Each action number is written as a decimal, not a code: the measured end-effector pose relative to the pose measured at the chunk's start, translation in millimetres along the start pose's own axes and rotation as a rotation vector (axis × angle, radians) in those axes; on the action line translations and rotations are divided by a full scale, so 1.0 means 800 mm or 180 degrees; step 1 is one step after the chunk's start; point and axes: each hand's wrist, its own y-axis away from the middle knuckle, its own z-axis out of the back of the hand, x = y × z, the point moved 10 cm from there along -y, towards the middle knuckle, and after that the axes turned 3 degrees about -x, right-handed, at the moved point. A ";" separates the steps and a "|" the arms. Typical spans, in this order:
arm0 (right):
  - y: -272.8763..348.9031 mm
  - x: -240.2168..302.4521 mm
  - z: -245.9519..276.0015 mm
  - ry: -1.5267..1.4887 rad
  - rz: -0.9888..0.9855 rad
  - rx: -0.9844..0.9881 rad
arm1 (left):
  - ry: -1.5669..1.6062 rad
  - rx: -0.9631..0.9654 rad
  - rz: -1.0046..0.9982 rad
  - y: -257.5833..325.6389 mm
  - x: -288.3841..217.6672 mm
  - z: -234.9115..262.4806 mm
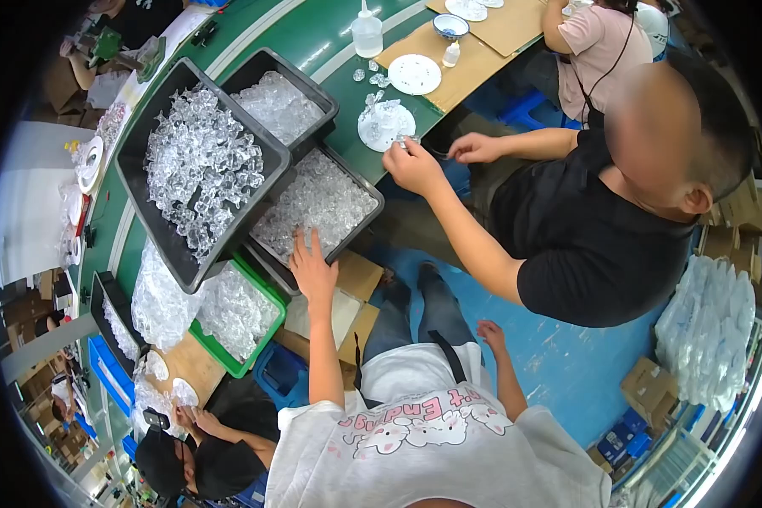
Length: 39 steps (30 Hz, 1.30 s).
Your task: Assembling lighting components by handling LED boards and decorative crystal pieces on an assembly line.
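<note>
My left hand (315, 269) rests at the near edge of a grey-black bin (366, 188), its fingers spread and touching the rim or the clear pieces just inside. Small transparent plastic pieces (317, 199) fill that bin. My right hand (490, 334) hangs low by my side, fingers apart and holding nothing. Higher up, left of my left hand, a larger black bin (244, 222) is stacked over the others and holds chunkier clear pieces (196, 161). Behind it stands another dark bin (330, 103) of clear pieces.
A co-worker in a black shirt (601, 229) handles a clear piece beside a white plate (387, 124). A green crate (268, 326) of clear pieces stands below the bins. Another person (203, 457) works lower left. Cartons (650, 385) and bagged goods (707, 330) stand at right.
</note>
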 end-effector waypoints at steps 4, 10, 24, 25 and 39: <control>0.002 -0.001 -0.003 -0.0184 0.0046 -0.0108 | -0.0037 -0.0001 -0.0008 -0.002 0.003 0.003; 0.006 -0.010 0.000 -0.0075 -0.0016 -0.0031 | -0.0027 0.0055 0.0006 0.001 0.002 0.001; 0.002 -0.004 0.000 0.0081 -0.0036 0.0046 | 0.0058 0.0017 -0.0004 -0.002 -0.002 0.001; 0.001 -0.003 -0.001 0.0090 -0.0034 0.0057 | 0.0045 0.0027 0.0003 -0.002 -0.002 0.001; 0.006 -0.001 -0.004 0.0105 -0.0016 0.0083 | 0.0044 0.0060 0.0007 -0.003 -0.003 0.001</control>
